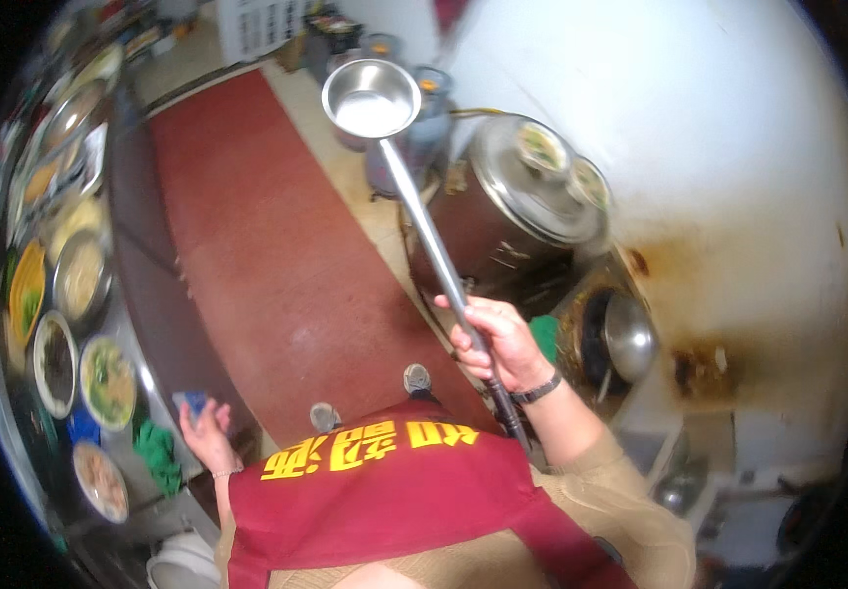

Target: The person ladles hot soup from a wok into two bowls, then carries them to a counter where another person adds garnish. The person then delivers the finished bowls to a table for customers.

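Note:
My right hand [496, 342] is closed around the handle of a long metal ladle [427, 228]. Its round bowl [371, 99] points away from me, over the floor near the gas cylinders, and looks empty. At the left, my left hand [206, 434] is raised beside the counter with its fingers apart. A small blue and white thing [192, 401] shows behind those fingers; I cannot tell whether they touch it. A green cloth [158, 455] lies at the counter's edge near that hand, close to a bowl of green and pale food [108, 383].
Several food bowls line the left counter [133, 324]. Right of the red floor mat [262, 221] stands a large drum-shaped vessel [534, 184] with two bowls on its lid. A wok [628, 342] sits nearer on the right. Gas cylinders [431, 110] stand ahead.

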### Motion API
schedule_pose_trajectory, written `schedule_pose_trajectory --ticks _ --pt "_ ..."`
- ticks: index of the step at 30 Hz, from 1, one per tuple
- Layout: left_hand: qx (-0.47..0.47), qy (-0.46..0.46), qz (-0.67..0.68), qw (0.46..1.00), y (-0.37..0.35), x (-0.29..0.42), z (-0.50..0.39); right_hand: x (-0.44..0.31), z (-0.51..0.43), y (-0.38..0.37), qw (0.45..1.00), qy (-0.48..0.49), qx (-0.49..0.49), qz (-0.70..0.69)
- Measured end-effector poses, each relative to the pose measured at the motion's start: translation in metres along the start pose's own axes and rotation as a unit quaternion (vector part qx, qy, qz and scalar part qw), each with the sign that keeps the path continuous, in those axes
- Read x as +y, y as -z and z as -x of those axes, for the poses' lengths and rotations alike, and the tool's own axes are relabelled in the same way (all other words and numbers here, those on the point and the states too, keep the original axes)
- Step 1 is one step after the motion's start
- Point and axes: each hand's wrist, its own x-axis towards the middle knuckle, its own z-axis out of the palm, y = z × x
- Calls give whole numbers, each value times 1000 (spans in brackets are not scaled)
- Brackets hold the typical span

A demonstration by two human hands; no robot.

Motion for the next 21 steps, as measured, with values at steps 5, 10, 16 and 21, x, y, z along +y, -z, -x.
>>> schedule_pose_trajectory --ticks 5,10,16,21 --pt "-79 9 -64 995 -69 -7 8 -57 48 102 970 160 182 0" --pt "-96 17 -141 985 -145 -18 48 -128 87 222 906 218 356 65" --pt "-132 41 -134 981 -216 -31 124 -178 99 322 861 137 444 205" --pt "-123 45 -176 976 -241 -34 148 -181 93 358 856 84 446 250"
